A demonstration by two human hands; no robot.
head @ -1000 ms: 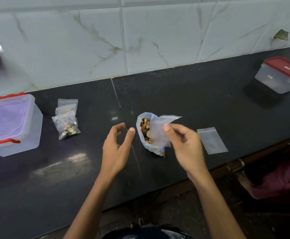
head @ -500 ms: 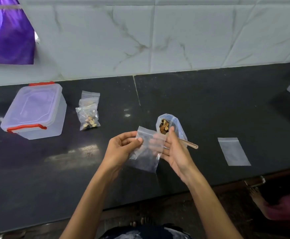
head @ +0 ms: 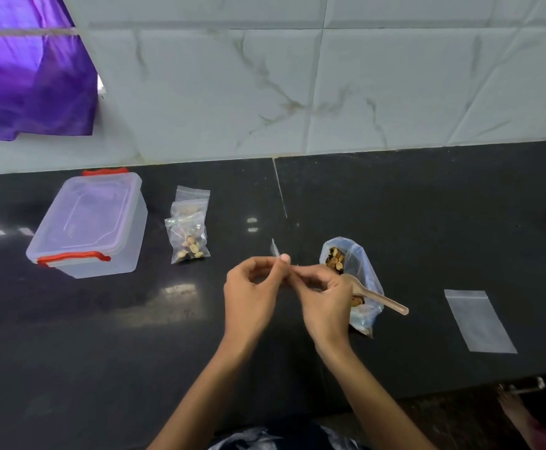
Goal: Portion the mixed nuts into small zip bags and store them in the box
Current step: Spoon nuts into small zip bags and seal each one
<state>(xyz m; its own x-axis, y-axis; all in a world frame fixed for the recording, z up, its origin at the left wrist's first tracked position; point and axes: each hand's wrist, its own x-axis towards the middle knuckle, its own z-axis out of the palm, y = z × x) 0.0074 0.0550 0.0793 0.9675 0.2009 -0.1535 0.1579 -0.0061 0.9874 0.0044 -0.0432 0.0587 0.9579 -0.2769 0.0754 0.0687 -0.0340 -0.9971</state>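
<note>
My left hand (head: 252, 287) and my right hand (head: 325, 297) meet above the black counter and pinch a small empty zip bag (head: 275, 249) between them; only its top edge shows above the fingers. Just right of my right hand stands the open bag of mixed nuts (head: 356, 274) with a wooden spoon (head: 385, 302) leaning out of it. Filled small zip bags (head: 189, 228) lie in a pile to the left. Further left sits the clear storage box (head: 93, 228) with red clips, its lid on.
One empty zip bag (head: 479, 321) lies flat on the counter (head: 395, 206) at the right. A tiled wall runs behind, with purple cloth (head: 28, 76) hanging at the upper left. A person's foot (head: 515, 407) shows below the counter edge at the lower right.
My left hand came in and took hold of the empty bag with the right. Both hands now pinch it close together, and the bag has turned edge-on. The view shifted left.
</note>
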